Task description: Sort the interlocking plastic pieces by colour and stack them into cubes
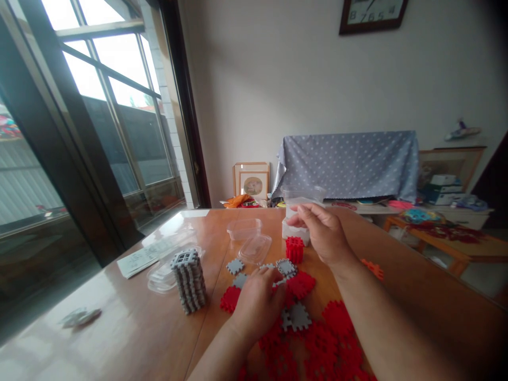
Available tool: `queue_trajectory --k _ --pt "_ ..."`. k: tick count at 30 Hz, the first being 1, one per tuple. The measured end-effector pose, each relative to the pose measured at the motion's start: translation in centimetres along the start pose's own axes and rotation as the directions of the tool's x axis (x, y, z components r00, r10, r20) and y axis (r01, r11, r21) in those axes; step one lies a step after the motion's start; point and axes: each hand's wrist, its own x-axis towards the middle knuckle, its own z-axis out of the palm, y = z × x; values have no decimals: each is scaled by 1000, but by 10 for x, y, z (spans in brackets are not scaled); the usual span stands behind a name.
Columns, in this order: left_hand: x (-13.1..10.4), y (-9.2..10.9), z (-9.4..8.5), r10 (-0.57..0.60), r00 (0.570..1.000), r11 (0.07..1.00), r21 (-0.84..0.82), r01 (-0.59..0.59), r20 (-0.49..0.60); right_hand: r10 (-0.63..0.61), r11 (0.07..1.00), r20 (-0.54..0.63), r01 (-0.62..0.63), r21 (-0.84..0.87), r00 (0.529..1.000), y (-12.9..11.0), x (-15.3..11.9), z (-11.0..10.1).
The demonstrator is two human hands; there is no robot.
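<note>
My left hand (pixel 262 299) is down among the loose tiles, its fingers curled and thumb pressed in around a grey notched tile (pixel 279 282). My right hand (pixel 321 233) is raised above the table, fingers bent in a pinch; whatever they hold, if anything, cannot be made out. Just below and left of it stands a small red stack of notched pieces (pixel 294 250). Grey tiles (pixel 286 268) and red tiles (pixel 300 284) lie around my left hand. A tall stack of grey notched pieces (pixel 189 280) stands upright to the left.
Clear plastic tubs (pixel 244 229) and a lid (pixel 255 249) lie behind the tiles. Another clear container (pixel 296 233) is partly hidden by my right hand. Paper sheets (pixel 138 261) and a small plastic packet (pixel 80 317) lie left. An orange piece (pixel 373 269) sits right.
</note>
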Motion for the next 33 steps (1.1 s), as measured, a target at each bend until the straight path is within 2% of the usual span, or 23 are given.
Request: queue_trajectory --k 3,6,10,12,16,18,19,21,23,25,29,31,33 --pt "0 -4 1 -19 999 999 31 18 31 34 999 3 -34 -2 999 -7 0 -16" --pt "0 -5 1 -36 996 997 67 31 76 124 992 76 -121 -44 989 -9 -12 -36" --pt "-2 -5 0 -37 988 994 111 20 149 319 938 207 -277 -208 925 -3 -42 -66" --pt "-3 -4 -1 -37 983 991 131 13 182 432 884 248 -353 -308 867 1 -63 -82" --pt "-3 -3 -3 -54 978 987 160 21 203 507 826 259 -378 -418 822 11 -117 -113" --pt "-3 -2 -3 -61 977 986 166 27 206 581 773 280 -410 -483 764 19 -149 -127" --pt "-3 -2 -3 -63 977 985 169 28 205 597 748 283 -393 -535 751 23 -166 -133" --pt "-2 -2 -3 -63 977 984 175 27 205 550 730 330 -249 -637 767 33 -195 -142" --pt "-3 -2 -3 -59 977 984 179 22 205 529 688 365 -136 -713 766 41 -214 -143" --pt "-3 -4 -1 -52 977 984 180 14 206 537 636 405 -39 -771 740 45 -223 -136" --pt "-3 -9 5 -45 981 985 172 11 191 525 593 456 76 -802 718 38 -213 -111" --pt "-3 -12 8 -39 984 988 151 12 174 532 601 485 93 -794 694 30 -204 -101" --pt "-2 -15 9 -30 988 993 119 12 150 530 613 494 92 -785 689 26 -197 -95"
